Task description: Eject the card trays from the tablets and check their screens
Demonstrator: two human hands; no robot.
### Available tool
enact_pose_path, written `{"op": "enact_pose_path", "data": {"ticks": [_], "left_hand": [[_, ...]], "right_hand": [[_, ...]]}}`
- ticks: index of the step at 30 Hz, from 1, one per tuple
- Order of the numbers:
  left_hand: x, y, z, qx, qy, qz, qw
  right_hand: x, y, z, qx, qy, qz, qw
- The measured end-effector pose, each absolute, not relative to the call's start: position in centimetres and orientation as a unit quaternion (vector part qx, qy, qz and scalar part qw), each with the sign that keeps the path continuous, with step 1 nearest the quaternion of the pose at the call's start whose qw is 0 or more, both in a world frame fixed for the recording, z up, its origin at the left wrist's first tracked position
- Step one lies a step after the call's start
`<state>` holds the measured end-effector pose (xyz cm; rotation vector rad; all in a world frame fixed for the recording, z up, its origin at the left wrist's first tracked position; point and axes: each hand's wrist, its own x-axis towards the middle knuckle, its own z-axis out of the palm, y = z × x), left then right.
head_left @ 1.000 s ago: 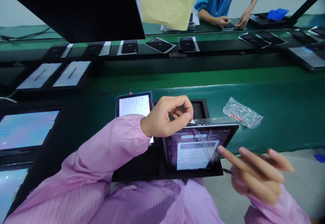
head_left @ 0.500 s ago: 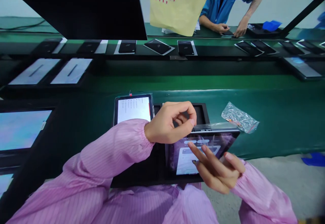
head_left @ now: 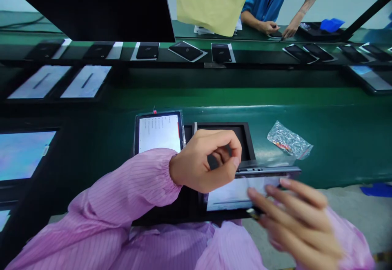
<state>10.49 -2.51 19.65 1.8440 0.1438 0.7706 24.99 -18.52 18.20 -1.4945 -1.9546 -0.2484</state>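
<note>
Plastic film [head_left: 272,162] still lines the tablet [head_left: 228,194], already lit, tilted over the near tray [head_left: 251,147]; my left hand [head_left: 206,162] pinches its top edge; whether my blurred right hand [head_left: 297,217] grips anything, I cannot tell.

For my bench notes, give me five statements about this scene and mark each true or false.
1. The left hand is at the upper edge of the tilted tablet. True.
2. The tilted tablet's screen is dark. False: it is lit.
3. The plastic bag lies on the green surface. True.
4. The right hand is holding the plastic bag. False: it is in front of the tilted tablet, apart from the bag.
5. The person opposite wears pink. False: the shirt is blue.
</note>
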Motion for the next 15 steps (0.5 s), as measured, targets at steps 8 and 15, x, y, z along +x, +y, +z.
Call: {"op": "enact_pose_path", "data": {"ticks": [8, 15], "left_hand": [[10.2, -3.1, 19.9, 0.785, 0.07, 0.332, 0.519], [10.3, -3.2, 20.1, 0.774, 0.08, 0.326, 0.537]], "right_hand": [[27.9, -14.1, 24.9, -0.533, -0.793, 0.07, 0.286], [28.0, -13.0, 24.4, -0.496, -0.822, 0.115, 0.255]]}}
